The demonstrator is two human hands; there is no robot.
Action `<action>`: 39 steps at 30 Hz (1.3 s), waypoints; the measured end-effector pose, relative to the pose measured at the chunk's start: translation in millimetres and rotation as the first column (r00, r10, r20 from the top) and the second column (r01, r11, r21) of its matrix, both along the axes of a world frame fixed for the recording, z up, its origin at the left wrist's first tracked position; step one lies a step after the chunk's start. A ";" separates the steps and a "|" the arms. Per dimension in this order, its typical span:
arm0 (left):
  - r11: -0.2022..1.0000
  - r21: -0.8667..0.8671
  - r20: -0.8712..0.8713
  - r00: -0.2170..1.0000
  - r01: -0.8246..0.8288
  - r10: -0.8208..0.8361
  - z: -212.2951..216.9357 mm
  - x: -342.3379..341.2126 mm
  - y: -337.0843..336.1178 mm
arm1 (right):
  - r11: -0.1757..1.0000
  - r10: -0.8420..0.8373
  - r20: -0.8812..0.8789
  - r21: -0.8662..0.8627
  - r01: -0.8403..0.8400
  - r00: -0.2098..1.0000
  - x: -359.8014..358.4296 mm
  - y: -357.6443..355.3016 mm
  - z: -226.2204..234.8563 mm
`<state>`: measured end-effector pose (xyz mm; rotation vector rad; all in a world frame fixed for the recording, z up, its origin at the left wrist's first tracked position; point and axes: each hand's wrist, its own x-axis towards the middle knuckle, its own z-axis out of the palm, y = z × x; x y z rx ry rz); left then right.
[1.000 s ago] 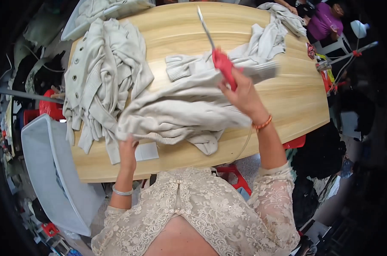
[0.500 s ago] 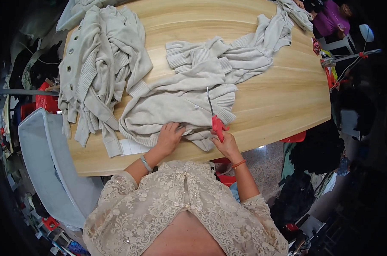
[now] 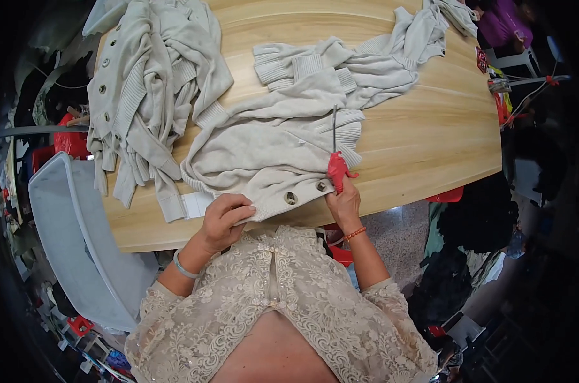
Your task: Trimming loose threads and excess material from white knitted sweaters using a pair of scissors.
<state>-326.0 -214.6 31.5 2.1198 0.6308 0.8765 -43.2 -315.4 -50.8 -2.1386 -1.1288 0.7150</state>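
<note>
In front of me on the table lies a cream knitted cardigan [image 3: 257,153]. Its front band with two dark buttons [image 3: 290,198] is stretched along the near table edge. My left hand [image 3: 227,220] pinches the left end of that band between thumb and fingers. At the band's right end, my right hand [image 3: 344,203] is closed around red-handled scissors [image 3: 338,170], whose blades point away from me over the ribbed part of the knit. The right fingers also appear to touch the band's corner, though the handles partly hide this.
More cream knitwear [image 3: 155,96] is heaped at the left, and another cardigan [image 3: 385,70] lies toward the far right of the wooden table [image 3: 423,140]. A pale plastic bin [image 3: 66,223] stands at the left. A person in purple [image 3: 503,25] is at the far right.
My left hand has moved nearer to me and left, drawing the buttoned band into view. My right hand has shifted right, and the scissors now point more straight away from me.
</note>
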 end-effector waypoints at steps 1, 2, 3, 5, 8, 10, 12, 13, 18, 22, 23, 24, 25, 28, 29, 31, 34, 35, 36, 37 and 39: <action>1.000 0.024 -0.017 1.000 0.014 -0.014 -3.0 -2.9 -1.9 | 0.999 -0.018 0.019 0.032 0.017 1.000 3.8 1.1 0.4; 1.000 0.028 -0.012 1.000 0.007 -0.007 -5.1 -2.5 -5.6 | 0.998 -0.046 0.023 0.045 0.045 0.999 7.2 1.3 1.9; 1.000 -0.016 -0.041 0.999 -0.006 0.005 -7.4 -2.4 -9.2 | 0.992 -0.070 -0.071 0.097 0.076 0.995 8.6 5.1 7.1; 0.993 -0.119 -0.147 0.989 -0.007 -0.011 -20.3 -4.3 -12.8 | 0.965 -0.066 -0.187 0.237 0.111 0.980 16.3 9.4 23.4; 0.994 -0.106 -0.440 0.898 -0.037 -0.013 -53.9 -10.6 -7.7 | 0.950 -0.054 -0.325 0.275 0.149 0.944 26.6 7.8 59.2; 1.000 0.015 -0.576 0.818 -0.003 0.011 -90.7 -31.2 -2.8 | 0.948 -0.050 -0.329 0.282 0.149 0.943 39.3 -2.9 76.8; 0.982 0.171 -0.710 0.701 0.082 0.065 -104.7 -39.6 5.8 | 0.867 -0.074 -0.264 0.460 0.193 0.962 61.0 -17.7 85.6; 0.981 0.179 -0.707 0.703 0.075 0.075 -109.8 -45.9 9.2 | 0.850 -0.096 -0.079 0.512 0.123 0.992 76.8 -22.1 93.1; 0.985 0.167 -0.664 0.744 0.050 0.074 -97.6 -36.4 33.5 | 0.631 -0.364 -0.362 0.581 0.514 0.858 153.5 -61.5 159.0; 0.990 -0.072 -0.678 0.723 0.120 -0.137 -69.3 6.4 29.6 | 0.653 -0.384 -0.416 0.508 0.561 0.824 206.3 -82.8 212.9; 0.979 -0.163 -0.538 0.821 0.125 -0.194 -67.6 21.5 19.6 | 0.577 -0.474 -0.413 0.521 0.629 0.777 213.0 -75.1 220.4; 0.863 -0.475 -0.334 0.872 0.172 -0.358 -40.9 48.4 13.0 | 0.616 -0.464 -0.390 0.503 0.606 0.796 243.1 -87.6 225.5; 0.650 -0.719 -0.089 0.894 0.248 -0.439 -5.8 73.7 4.9 | 0.619 -0.462 -0.403 0.491 0.613 0.790 272.4 -90.9 231.9; 0.409 -0.822 0.219 0.883 0.396 -0.416 50.5 127.8 -28.5 | 0.589 -0.420 -0.473 0.506 0.630 0.774 338.5 -73.0 259.1; 0.312 -0.821 0.306 0.830 0.478 -0.466 60.9 140.2 -30.3 | 0.583 -0.463 -0.438 0.504 0.637 0.770 352.3 -61.7 274.7; 0.186 -0.743 0.620 0.766 0.642 -0.167 96.6 156.0 -38.1 | 0.558 -0.410 -0.470 0.549 0.623 0.782 381.4 -26.4 288.1; 0.183 -0.622 0.783 0.596 0.762 0.179 115.0 153.9 -27.4 | 0.614 -0.264 -0.358 0.654 0.442 0.896 373.2 54.0 314.0; 0.257 -0.645 0.763 0.581 0.720 0.286 116.7 140.3 -20.4 | 0.609 -0.232 -0.374 0.664 0.433 0.898 326.7 101.9 319.2; 0.320 -0.662 0.745 0.547 0.678 0.382 115.8 124.4 -13.6 | 0.630 0.100 -0.429 0.726 0.276 0.898 299.3 133.7 320.5; 0.347 -0.671 0.731 0.505 0.655 0.460 113.0 110.2 -6.0 | 0.625 0.144 -0.400 0.745 0.230 0.905 277.9 163.9 322.2; 0.532 -0.734 0.678 0.499 0.422 0.540 89.2 85.5 5.5 | 0.625 0.443 -0.192 0.766 -0.149 0.876 220.9 203.0 321.6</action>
